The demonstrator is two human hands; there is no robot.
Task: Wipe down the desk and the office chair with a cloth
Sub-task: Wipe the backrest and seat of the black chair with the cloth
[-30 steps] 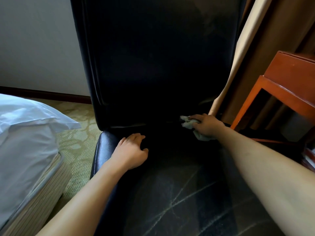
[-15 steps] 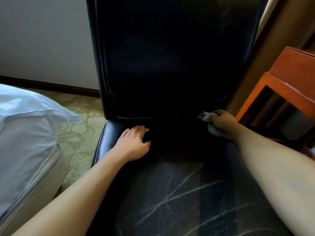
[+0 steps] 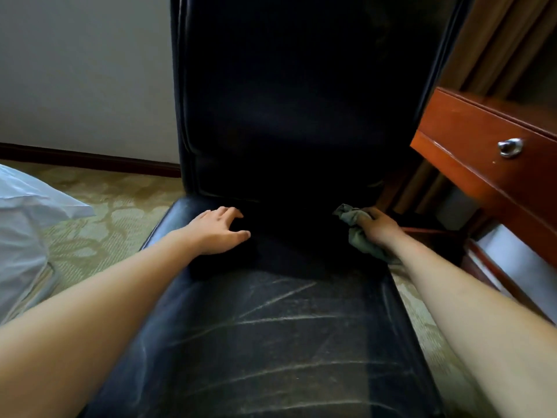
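The person's right hand [image 3: 378, 229] grips one bunched grey-green cloth [image 3: 357, 236], its fingers curled around it, pressing it against the back right corner of the seat of the one black chair [image 3: 271, 327], where seat meets backrest. The left hand [image 3: 215, 230] lies flat on the back left of the seat, fingers spread and relaxed, holding nothing. One wooden counter [image 3: 470, 146] with a single metal drawer knob [image 3: 510, 147] stands just right of the chair, and one white pillow [image 3: 27, 224] lies at the left edge.

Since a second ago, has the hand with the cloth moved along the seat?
Yes. The right hand, gripping the grey-green cloth, has slid rightward along the crease under the chair backrest, from inside its right edge out to the seat's right corner.
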